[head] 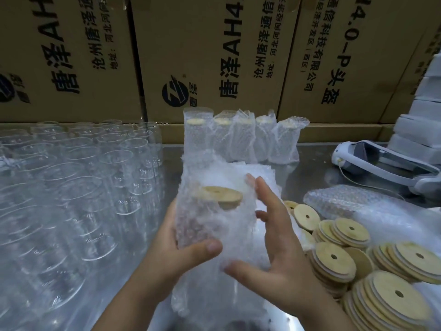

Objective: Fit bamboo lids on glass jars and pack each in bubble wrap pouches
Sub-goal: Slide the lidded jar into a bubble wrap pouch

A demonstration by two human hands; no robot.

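Head view: left hand [176, 242] has its grip wrapped round a bubble pouch [226, 235] with a lidded jar [191, 225] inside, held above the desk [310, 163]. Right hand [274, 235] rests spread-fingered against the pouch. Left are empty jars [71, 187], right are loose lids [358, 259].

Surface: shiny grey metal tabletop [315, 168].
Behind the tabletop: row of brown cardboard cartons [202, 56] printed with black lettering.
Tabletop's far right: white-and-grey plastic banded device [381, 163] with a thin cord.
Tabletop's right edge: stack of flat white blocks [420, 130].
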